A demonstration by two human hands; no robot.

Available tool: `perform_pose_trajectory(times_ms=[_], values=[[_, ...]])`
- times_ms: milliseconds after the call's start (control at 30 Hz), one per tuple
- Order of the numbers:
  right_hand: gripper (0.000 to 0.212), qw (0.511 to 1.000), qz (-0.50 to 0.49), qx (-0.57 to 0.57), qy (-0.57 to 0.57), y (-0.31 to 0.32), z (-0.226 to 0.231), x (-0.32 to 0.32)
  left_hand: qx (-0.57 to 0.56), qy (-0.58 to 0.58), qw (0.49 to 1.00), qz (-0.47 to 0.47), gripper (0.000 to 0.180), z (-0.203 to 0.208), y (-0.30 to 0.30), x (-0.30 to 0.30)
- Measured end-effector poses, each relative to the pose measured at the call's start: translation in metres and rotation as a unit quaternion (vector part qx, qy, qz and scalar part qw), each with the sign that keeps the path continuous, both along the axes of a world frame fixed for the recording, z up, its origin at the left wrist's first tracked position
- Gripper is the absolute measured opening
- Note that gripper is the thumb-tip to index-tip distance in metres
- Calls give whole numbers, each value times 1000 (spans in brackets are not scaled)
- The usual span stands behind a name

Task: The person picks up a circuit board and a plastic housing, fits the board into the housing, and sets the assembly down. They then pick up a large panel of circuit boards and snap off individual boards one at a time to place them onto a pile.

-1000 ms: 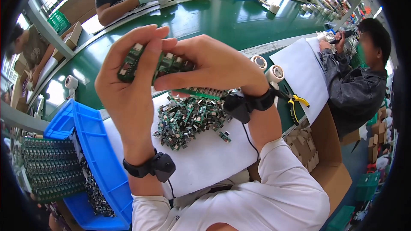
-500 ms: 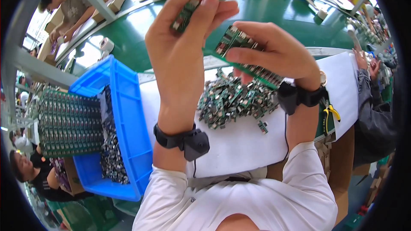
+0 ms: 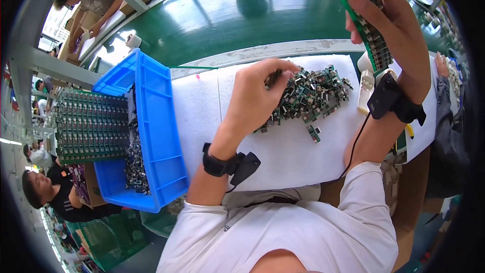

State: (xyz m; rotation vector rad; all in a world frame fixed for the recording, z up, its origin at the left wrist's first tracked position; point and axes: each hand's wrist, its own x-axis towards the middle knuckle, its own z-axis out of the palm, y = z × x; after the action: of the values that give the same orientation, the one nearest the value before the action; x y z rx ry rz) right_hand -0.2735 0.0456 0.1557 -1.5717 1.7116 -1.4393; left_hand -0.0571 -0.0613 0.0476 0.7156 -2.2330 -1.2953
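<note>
My right hand (image 3: 391,17) is raised at the upper right. Its thumb and fingers clamp a long green circuit board panel (image 3: 375,45) lined with small components, tilted steeply. Low over the left side of a heap of small circuit boards (image 3: 316,93) is my left hand (image 3: 257,91), fingers curled towards the thumb. A dark small circuit board (image 3: 273,78) shows in its grip, mostly hidden by the fingers. One loose small board (image 3: 313,133) lies just below the heap on the white work mat (image 3: 288,162).
On my left stands a blue bin (image 3: 161,131) with many small boards inside and a stack of uncut panels (image 3: 91,126) across it. A green conveyor surface (image 3: 212,25) runs beyond the mat. A white tray (image 3: 365,91) sits under my right forearm. Co-workers sit on both sides.
My left hand has come down from above onto the heap. My right hand has moved up and right with the panel, away from the left hand. The view has shifted slightly.
</note>
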Motion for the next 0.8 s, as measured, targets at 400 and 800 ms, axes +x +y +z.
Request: perform_pose_trajectory(times_ms=[400, 800], values=[[24, 990, 109, 65, 54, -19, -2, 21, 200, 432, 875, -91, 41, 52, -39, 11], [31, 962, 126, 78, 229, -28, -14, 18, -48, 147, 988, -12, 24, 68, -37, -19]])
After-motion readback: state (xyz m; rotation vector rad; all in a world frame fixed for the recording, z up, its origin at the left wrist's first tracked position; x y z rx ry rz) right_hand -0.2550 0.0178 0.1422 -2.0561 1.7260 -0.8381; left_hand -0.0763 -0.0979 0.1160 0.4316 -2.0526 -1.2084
